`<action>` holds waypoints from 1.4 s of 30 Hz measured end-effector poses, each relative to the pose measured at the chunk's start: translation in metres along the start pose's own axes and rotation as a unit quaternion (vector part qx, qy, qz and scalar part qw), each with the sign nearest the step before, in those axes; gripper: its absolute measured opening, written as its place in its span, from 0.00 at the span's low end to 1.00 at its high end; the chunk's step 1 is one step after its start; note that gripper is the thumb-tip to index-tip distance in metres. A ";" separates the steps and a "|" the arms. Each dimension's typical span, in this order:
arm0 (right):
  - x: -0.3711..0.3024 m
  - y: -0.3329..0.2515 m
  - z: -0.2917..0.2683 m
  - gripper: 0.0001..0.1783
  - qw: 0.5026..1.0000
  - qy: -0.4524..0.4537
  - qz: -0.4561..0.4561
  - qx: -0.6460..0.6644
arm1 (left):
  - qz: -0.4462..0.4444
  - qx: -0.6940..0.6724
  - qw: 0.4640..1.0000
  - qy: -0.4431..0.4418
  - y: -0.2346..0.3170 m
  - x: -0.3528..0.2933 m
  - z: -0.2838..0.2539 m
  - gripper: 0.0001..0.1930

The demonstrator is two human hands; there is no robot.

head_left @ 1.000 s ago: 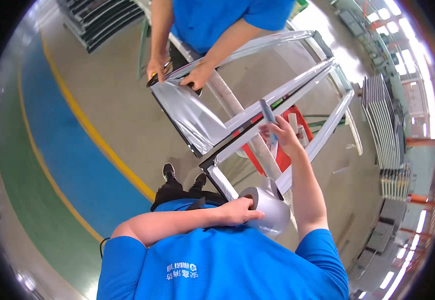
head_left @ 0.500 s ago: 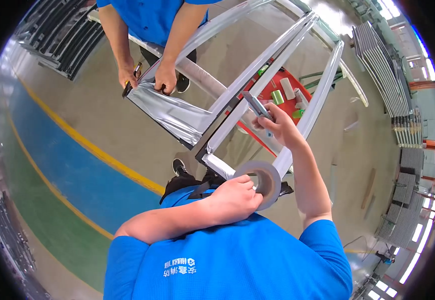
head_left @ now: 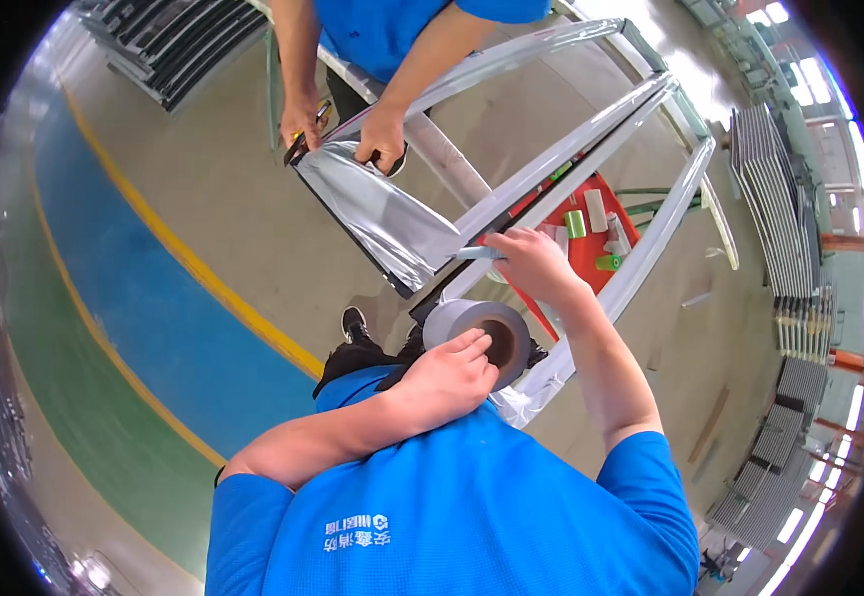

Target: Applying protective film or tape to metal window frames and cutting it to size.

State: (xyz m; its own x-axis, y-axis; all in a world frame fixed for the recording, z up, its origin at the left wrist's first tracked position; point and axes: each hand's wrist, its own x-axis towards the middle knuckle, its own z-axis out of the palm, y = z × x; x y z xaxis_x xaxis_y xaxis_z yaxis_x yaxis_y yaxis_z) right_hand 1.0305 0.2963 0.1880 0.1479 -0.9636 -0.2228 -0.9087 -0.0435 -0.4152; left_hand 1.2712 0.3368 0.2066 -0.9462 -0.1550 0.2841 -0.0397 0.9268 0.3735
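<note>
My left hand is closed on a wide roll of grey tape, with its fingers in the brown core. My right hand grips a light blue-grey utility knife, pointing left over the corner of a metal frame wrapped in silvery film. Ahead and to the left, loose silver film spreads across a corner of the frame. A co-worker's hands hold its far end, one of them with a yellow-and-black tool.
Beneath the frame, a red surface carries green rolls and pale ones. Dark frames are stacked at far left, light panels at far right. Blue and green floor lanes with yellow lines run along the left.
My right hand has come down and left, turning the knife from slanting upward to pointing left. The tape roll has shifted slightly left and up. The view has swung, so the frame sits further right.
</note>
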 end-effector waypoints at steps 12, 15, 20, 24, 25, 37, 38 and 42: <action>0.078 0.020 -0.014 0.15 0.923 -0.071 -0.028 -0.377 | -0.018 -0.049 0.998 0.039 -0.007 -0.008 0.005 0.07; 0.060 0.069 -0.091 0.16 0.889 0.130 0.091 -0.429 | 0.001 -0.034 0.999 0.030 -0.009 -0.010 0.005 0.08; 0.032 0.036 -0.038 0.16 0.981 0.066 0.160 0.086 | -0.006 -0.173 0.984 0.040 -0.015 -0.005 -0.008 0.16; -0.020 -0.001 0.013 0.13 0.927 0.039 0.200 0.314 | -0.011 -0.252 0.966 0.051 -0.020 -0.008 -0.008 0.14; -0.035 -0.002 0.024 0.12 0.890 0.034 0.227 0.395 | -0.010 -0.249 0.967 0.046 -0.024 -0.011 -0.009 0.14; -0.065 -0.049 0.031 0.13 0.816 0.148 0.238 0.505 | -0.235 0.067 0.963 -0.113 -0.174 -0.019 0.082 0.23; -0.066 -0.049 0.031 0.13 0.833 0.150 0.241 0.475 | -0.258 0.068 0.955 -0.129 -0.174 -0.013 0.077 0.23; -0.066 -0.052 0.028 0.14 0.844 0.130 0.235 0.465 | -0.264 0.113 0.956 -0.059 -0.173 -0.006 0.075 0.23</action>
State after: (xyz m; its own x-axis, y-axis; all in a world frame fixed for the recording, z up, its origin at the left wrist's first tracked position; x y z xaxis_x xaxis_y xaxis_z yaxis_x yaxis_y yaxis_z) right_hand 1.0789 0.3691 0.1992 -0.3450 -0.8470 -0.4044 -0.1268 0.4690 -0.8741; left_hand 1.2596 0.2031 0.0745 -0.8036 -0.5951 0.0018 -0.5783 0.7817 0.2336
